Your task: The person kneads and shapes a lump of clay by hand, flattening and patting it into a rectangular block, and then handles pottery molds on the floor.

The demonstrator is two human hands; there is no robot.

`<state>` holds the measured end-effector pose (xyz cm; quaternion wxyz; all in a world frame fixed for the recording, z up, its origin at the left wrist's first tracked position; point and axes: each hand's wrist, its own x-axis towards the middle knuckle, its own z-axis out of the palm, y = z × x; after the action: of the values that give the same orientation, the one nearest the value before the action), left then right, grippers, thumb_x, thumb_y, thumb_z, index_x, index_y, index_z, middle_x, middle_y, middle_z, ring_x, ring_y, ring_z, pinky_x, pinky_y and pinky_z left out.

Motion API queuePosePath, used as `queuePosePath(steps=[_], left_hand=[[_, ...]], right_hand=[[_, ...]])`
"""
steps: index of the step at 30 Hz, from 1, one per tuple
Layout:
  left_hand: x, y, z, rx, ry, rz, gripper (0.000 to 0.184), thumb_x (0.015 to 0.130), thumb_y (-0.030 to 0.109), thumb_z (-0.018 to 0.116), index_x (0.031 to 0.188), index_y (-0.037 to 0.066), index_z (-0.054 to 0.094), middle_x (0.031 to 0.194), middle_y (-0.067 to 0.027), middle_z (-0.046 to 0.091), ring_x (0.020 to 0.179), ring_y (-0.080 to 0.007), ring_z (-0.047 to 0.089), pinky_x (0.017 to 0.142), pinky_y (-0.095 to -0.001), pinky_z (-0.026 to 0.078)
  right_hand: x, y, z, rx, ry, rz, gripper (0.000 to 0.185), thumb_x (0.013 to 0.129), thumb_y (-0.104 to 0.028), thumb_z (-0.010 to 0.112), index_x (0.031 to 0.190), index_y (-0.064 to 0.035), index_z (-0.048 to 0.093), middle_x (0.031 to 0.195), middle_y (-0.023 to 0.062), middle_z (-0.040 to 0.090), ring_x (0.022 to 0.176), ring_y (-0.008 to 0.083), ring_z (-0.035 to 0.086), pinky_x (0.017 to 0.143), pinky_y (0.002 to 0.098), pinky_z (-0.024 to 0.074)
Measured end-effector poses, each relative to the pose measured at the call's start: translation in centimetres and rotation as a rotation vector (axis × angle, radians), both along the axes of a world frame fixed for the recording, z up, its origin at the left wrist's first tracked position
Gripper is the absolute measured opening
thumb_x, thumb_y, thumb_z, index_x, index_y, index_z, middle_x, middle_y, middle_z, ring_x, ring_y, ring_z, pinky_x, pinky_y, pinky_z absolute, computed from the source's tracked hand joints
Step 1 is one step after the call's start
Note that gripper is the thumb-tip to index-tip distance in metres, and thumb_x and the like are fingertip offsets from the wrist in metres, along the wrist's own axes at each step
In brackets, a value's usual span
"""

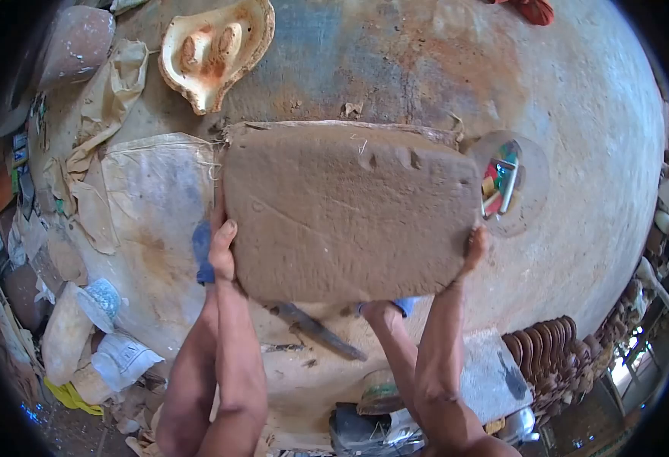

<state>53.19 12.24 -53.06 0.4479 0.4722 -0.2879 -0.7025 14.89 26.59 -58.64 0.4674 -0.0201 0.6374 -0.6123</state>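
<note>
A large brown slab of what looks like clay (350, 221), roughly rectangular with rounded corners, fills the middle of the head view. My left hand (224, 247) grips its left edge, the thumb on the near face. At the lower right edge, my right hand (475, 250) holds the slab, with most of its fingers hidden behind it. Some cloth or sacking (433, 135) shows along the slab's far edge. Two dents mark its surface near the top right.
A pale mould (216, 53) lies at the top left, near a cloth sheet (159, 194). Right of the slab is a round container (529, 183) with small tools. A dark flat bar (323, 333) lies between my legs. Stacked curved brown pieces (544, 343) stand lower right.
</note>
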Motion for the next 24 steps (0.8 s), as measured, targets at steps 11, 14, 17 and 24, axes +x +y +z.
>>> queuePosePath(steps=[11,14,17,24], left_hand=[[2.1,-5.2,-2.1,-0.031,-0.129,0.085,0.11,0.091,0.08,0.045,0.163,0.002,0.014,0.17,-0.0081,0.02,0.157,-0.0271,0.016,0.127,-0.0385,0.009],[3.9,-7.2,-1.9,0.016,-0.014,0.27,0.092,0.102,0.067,0.041,0.163,0.004,0.013,0.169,-0.0119,0.023,0.157,-0.0293,0.017,0.128,-0.0414,0.011],[-0.6,-4.4,-5.8,0.024,-0.321,0.187,0.081,0.105,0.063,0.034,0.164,0.01,0.018,0.168,-0.0076,0.026,0.154,-0.0241,0.022,0.126,-0.0373,0.014],[-0.1,-7.1,-3.6,0.09,-0.222,-0.08,0.087,0.103,0.069,0.032,0.165,0.01,0.015,0.17,-0.0075,0.019,0.156,-0.0219,0.016,0.126,-0.0379,0.01]], right_hand=[[-2.4,-8.8,5.4,-0.13,0.246,0.564,0.12,0.082,-0.096,0.015,0.164,-0.009,0.02,0.17,0.0162,0.017,0.158,0.0313,0.014,0.126,0.0476,0.0071],[-3.6,-10.5,8.2,-0.164,0.295,0.524,0.114,0.085,-0.093,0.015,0.164,-0.0105,0.021,0.169,0.0152,0.022,0.158,0.0324,0.013,0.126,0.0505,0.0075],[-1.4,-11.4,1.9,0.023,0.799,0.819,0.094,0.1,-0.076,0.015,0.165,-0.0088,0.011,0.171,0.0148,0.015,0.158,0.0311,0.009,0.126,0.0451,0.001],[-1.5,-14.5,6.2,-0.053,0.202,0.632,0.108,0.09,-0.088,0.018,0.166,-0.0123,0.003,0.172,0.0164,0.009,0.158,0.0326,0.008,0.126,0.0471,0.0046]])
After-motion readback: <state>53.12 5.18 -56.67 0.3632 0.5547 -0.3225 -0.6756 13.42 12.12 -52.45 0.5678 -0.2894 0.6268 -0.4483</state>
